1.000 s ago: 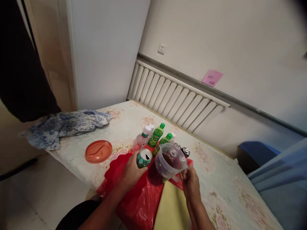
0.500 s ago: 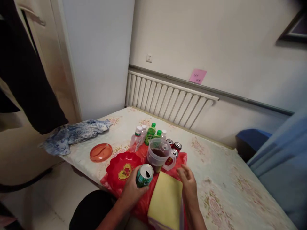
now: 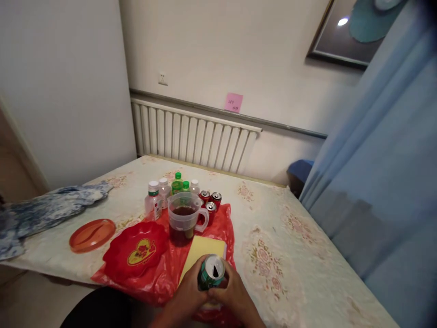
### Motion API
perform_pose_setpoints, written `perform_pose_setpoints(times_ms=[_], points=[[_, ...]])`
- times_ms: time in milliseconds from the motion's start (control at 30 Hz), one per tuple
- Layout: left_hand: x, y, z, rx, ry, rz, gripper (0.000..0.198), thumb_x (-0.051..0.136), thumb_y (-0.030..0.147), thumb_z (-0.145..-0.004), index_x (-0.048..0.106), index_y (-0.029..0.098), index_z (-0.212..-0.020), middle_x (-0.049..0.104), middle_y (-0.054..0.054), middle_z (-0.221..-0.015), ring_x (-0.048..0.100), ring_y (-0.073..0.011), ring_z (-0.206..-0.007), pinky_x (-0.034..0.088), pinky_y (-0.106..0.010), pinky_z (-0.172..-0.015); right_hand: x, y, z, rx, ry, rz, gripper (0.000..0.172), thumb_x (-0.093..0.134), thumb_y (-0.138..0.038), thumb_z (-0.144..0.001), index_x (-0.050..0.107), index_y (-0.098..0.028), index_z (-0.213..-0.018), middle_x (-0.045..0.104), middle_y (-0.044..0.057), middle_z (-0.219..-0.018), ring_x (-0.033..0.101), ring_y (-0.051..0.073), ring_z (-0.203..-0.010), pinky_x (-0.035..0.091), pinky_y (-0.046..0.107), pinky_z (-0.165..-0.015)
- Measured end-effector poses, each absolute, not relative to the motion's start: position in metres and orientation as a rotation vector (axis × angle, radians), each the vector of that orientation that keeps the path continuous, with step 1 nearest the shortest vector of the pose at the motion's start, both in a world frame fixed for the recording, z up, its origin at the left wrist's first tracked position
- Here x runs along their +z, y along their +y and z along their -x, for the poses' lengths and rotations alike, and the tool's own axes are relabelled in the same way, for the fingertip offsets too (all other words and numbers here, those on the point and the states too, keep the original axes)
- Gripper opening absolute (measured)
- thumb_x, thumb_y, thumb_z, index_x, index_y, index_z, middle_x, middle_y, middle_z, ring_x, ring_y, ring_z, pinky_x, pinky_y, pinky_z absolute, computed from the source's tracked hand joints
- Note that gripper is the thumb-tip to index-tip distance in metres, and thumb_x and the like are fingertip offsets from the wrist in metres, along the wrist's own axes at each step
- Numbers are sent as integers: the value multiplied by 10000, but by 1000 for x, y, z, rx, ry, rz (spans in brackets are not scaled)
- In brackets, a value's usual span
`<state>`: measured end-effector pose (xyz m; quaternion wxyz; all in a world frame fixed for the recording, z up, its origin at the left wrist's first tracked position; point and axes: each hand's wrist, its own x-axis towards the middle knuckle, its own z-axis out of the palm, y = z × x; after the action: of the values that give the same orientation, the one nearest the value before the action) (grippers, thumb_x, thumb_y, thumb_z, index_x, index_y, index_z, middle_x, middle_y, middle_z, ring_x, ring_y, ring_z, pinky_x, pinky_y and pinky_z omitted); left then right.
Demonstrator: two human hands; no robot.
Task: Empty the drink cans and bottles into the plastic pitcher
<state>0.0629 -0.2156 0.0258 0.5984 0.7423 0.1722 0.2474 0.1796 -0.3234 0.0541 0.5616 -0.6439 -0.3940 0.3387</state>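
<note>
Since the frame half a second ago, the right grip (image 3: 237, 291) has swung in from beside the yellow pad (image 3: 208, 247) to join the left grip (image 3: 191, 289) on the green can (image 3: 213, 268), and the can now sits over the pad's near part. Both are curled round it, pinching it from opposite sides with thumbs close together on the near face. Its top shows a dark opening, so a tilt or a hard squeeze could spill whatever is inside (the contents don't show) onto the pad.

Just beyond, the red plastic sheet (image 3: 227, 228) lies wrinkled under things; a sleeve or wrist snagging it could drag the scalloped red tray (image 3: 112, 248) as well. The clear jug (image 3: 185, 223) is the worst risk, I'd say — uncovered, dark liquid inside, its handle turned to the right, where a careless forearm might catch it. Past it, red cans (image 3: 210, 208) and bottles (image 3: 153, 202) stand crowded on the desk (image 3: 283, 200) — one knock could topple several.
</note>
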Motion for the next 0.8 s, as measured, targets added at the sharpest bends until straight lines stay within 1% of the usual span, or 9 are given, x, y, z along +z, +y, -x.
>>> perform_pose_setpoints(times_ms=[167, 267, 300, 333, 433, 500, 633, 700, 800], points=[[15, -224, -84, 470, 349, -1768, 797, 791, 283, -590, 472, 250, -1320, 622, -69, -1277, 589, -278, -1157, 449, -372, -1035, 31, -336, -191, 651, -818, 1596, 629, 685, -67, -508, 649, -191, -1123, 725, 39, -1040, 648, 310, -1024, 502, 393, -919], [2, -217, -93, 456, 436, -1874, 887, 805, 265, -548, 452, 252, -1361, 597, -84, -1309, 545, -304, -1214, 424, -407, -1066, 17, -338, -208, 555, -753, 1593, 579, 692, -114, -535, 658, -177, -1110, 728, 58, -1047, 655, 311, -1025, 515, 387, -910], [-3, -212, -95, 469, 483, -1921, 873, 798, 262, -557, 456, 246, -1361, 594, -91, -1307, 544, -304, -1211, 427, -415, -1062, 14, -338, -217, 519, -722, 1602, 564, 696, -141, -549, 658, -173, -1111, 729, 64, -1041, 659, 310, -1017, 523, 386, -898], [-8, -206, -96, 493, 532, -1967, 813, 776, 273, -598, 469, 234, -1349, 597, -99, -1292, 557, -294, -1187, 438, -420, -1046, 11, -338, -227, 479, -687, 1619, 556, 702, -172, -560, 655, -168, -1114, 731, 71, -1033, 664, 310, -1007, 530, 385, -885], [-26, -189, -98, 603, 686, -2132, 440, 593, 359, -822, 554, 192, -1227, 633, -111, -1174, 608, -259, -1065, 483, -434, -972, 7, -335, -263, 329, -613, 1700, 560, 717, -254, -566, 649, -143, -1111, 729, 99, -1028, 670, 309, -991, 534, 385, -878], [-39, -181, -99, 680, 761, -2270, 308, 482, 377, -903, 598, 179, -1107, 652, -109, -1072, 617, -254, -1020, 498, -432, -934, 6, -330, -287, 216, -590, 1752, 577, 725, -286, -559, 652, -130, -1109, 725, 117, -1051, 668, 309, -1001, 524, 384, -900], [-58, -182, -100, 764, 785, -2572, 220, 425, 317, -945, 617, 210, -927, 646, -73, -944, 618, -233, -931, 505, -397, -870, 1, -314, -329, 57, -553, 1822, 578, 709, -327, -569, 659, -130, -1110, 728, 128, -1054, 682, 298, -963, 532, 368, -870], [-63, -184, -100, 793, 792, -2667, 203, 421, 286, -951, 610, 221, -915, 642, -59, -948, 614, -222, -927, 501, -384, -868, -2, -303, -346, 19, -544, 1837, 587, 708, -345, -575, 656, -136, -1121, 723, 128, -1070, 678, 294, -976, 528, 360, -872], [-70, -186, -99, 851, 800, -2721, 182, 420, 255, -951, 598, 223, -961, 646, -53, -972, 618, -210, -939, 507, -358, -863, -10, -285, -367, 10, -548, 1845, 598, 719, -381, -577, 654, -131, -1116, 710, 135, -1100, 672, 292, -987, 521, 353, -872]])
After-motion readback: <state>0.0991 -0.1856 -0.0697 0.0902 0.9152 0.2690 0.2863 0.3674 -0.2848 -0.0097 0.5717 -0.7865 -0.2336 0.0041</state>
